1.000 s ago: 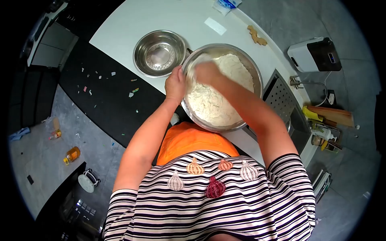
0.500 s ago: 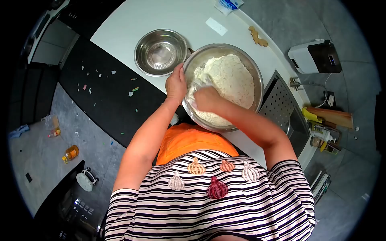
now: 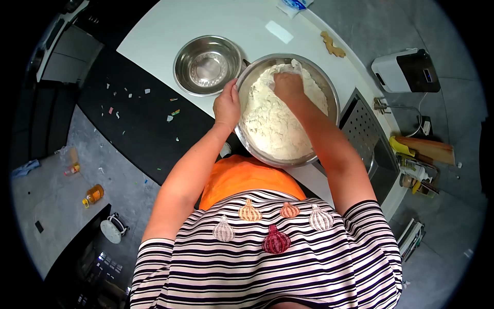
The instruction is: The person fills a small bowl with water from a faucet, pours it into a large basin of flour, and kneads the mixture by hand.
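Observation:
A large steel mixing bowl full of pale, crumbly flour stands at the counter's front edge. My left hand is closed on its left rim, thumb along the top edge. Deep in the bowl, near the far wall, my right hand is curled into the flour. White flour coats its fingers and partly hides them. A smaller steel bowl sits on the counter just left of the big one, with only its shiny bottom showing inside.
Ginger root lies along the counter's back edge, near a blue-and-white packet. Right of the big bowl are a perforated drain tray, a sink and a faucet. An oil bottle and scraps lie on the floor at left.
My right hand has moved from the left side of the bowl to its far side, through the flour. More of the flour's near surface now shows. My left hand keeps its hold on the rim.

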`<action>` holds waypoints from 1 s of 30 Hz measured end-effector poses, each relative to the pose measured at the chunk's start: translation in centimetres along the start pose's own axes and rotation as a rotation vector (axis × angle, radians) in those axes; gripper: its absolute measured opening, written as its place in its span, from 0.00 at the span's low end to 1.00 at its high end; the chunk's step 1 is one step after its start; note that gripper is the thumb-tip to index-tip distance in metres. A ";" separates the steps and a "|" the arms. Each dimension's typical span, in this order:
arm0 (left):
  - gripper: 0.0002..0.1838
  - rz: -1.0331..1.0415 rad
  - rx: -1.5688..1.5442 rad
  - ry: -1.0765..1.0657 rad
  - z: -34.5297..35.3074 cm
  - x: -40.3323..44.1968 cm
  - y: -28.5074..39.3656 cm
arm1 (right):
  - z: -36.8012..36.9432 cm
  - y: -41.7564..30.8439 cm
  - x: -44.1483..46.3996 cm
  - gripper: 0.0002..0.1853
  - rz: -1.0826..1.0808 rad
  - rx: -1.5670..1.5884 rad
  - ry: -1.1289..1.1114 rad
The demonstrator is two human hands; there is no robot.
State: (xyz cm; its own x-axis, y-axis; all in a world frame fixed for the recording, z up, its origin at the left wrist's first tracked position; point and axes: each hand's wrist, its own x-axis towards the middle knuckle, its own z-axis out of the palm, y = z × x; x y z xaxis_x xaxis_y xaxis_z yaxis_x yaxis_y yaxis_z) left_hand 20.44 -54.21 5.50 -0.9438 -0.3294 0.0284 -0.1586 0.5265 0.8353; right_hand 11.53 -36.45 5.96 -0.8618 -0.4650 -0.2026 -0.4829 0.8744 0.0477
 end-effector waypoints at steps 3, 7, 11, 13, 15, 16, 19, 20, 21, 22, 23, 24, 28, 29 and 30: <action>0.14 0.002 -0.024 0.007 0.3 0.0 -0.3 | -0.2 -4.8 -2.1 0.21 0.000 -0.134 -0.229; 0.14 -0.010 -0.021 -0.008 -0.2 0.0 0.0 | -2.5 -6.4 -7.3 0.21 -0.211 0.143 -0.318; 0.14 -0.011 -0.056 -0.002 0.1 0.1 -0.3 | -6.8 -4.7 -11.1 0.19 -0.122 0.171 -0.497; 0.14 -0.009 -0.048 -0.003 -0.1 -0.1 -0.2 | -7.4 -4.2 -12.9 0.14 -0.327 0.096 -0.181; 0.15 0.005 -0.052 -0.005 0.3 0.2 0.1 | -5.7 -4.9 -12.5 0.11 -0.450 0.115 -0.077; 0.14 0.010 -0.057 0.002 0.4 0.3 -0.1 | -3.8 -5.5 -12.0 0.09 -0.585 0.140 0.028; 0.14 -0.003 -0.045 -0.004 0.1 0.0 -0.4 | 0.0 -6.5 -7.2 0.06 -0.436 0.058 -0.206; 0.14 -0.018 -0.043 -0.014 0.1 0.1 -0.3 | -0.5 -6.3 -5.4 0.06 -0.409 0.046 -0.128; 0.14 -0.015 -0.039 -0.017 0.2 0.1 -0.3 | 1.7 -5.7 -3.0 0.07 -0.279 -0.006 -0.136; 0.15 -0.004 -0.042 -0.015 0.2 0.1 -0.3 | 0.4 -4.7 -1.9 0.08 -0.272 -0.065 -0.039; 0.15 0.005 -0.044 -0.011 0.1 0.2 -0.3 | -0.5 -3.9 -1.2 0.12 -0.130 0.029 -0.125; 0.15 0.004 -0.041 -0.007 -0.1 0.3 -0.3 | -0.9 -2.6 -0.8 0.20 -0.094 0.057 -0.145; 0.15 0.058 0.071 -0.059 -0.4 1.3 0.2 | -4.7 -1.2 -3.7 0.23 -0.031 0.011 -0.246; 0.15 0.102 0.127 -0.072 -0.3 1.7 0.4 | -5.2 -1.3 -4.9 0.24 -0.018 -0.007 -0.290; 0.15 0.102 0.121 -0.071 -0.4 2.3 1.0 | -5.3 -1.5 -5.9 0.24 -0.016 -0.013 -0.291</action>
State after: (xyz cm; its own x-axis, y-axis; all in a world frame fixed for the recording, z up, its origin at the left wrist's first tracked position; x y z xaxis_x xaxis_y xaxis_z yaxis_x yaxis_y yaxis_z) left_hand 18.22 -54.76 6.58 -0.9741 -0.2158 0.0670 -0.0910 0.6462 0.7577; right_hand 16.52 -35.69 12.26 -0.7741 -0.4182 -0.4752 -0.5000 0.8643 0.0540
